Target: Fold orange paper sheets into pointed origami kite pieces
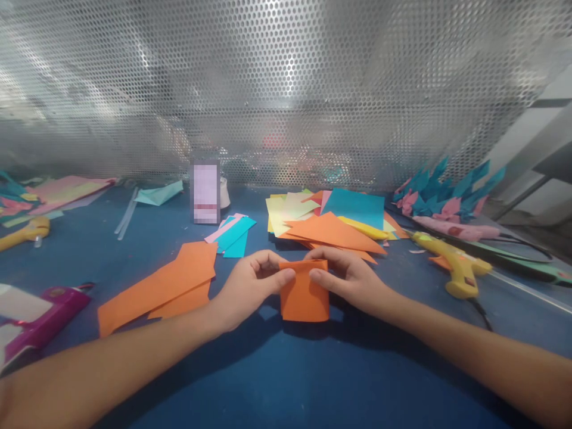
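Note:
A folded piece of orange paper (304,298) is held upright just above the blue table, in the middle of the view. My left hand (257,283) pinches its upper left edge, thumb on the near face and fingers behind. On the upper right edge, my right hand (351,277) grips it the same way. The fingertips behind the paper are hidden. Left of my left hand lie orange paper strips (179,277). Beyond my hands is a pile of coloured sheets with an orange sheet (333,231) on top.
A yellow glue gun (465,268) and blue and pink folded paper pieces (447,193) sit at right. A purple device (58,310) lies at left. Small blue and pink slips (236,235) lie near a blurred-out box (205,190). A perforated metal panel (286,71) stands behind.

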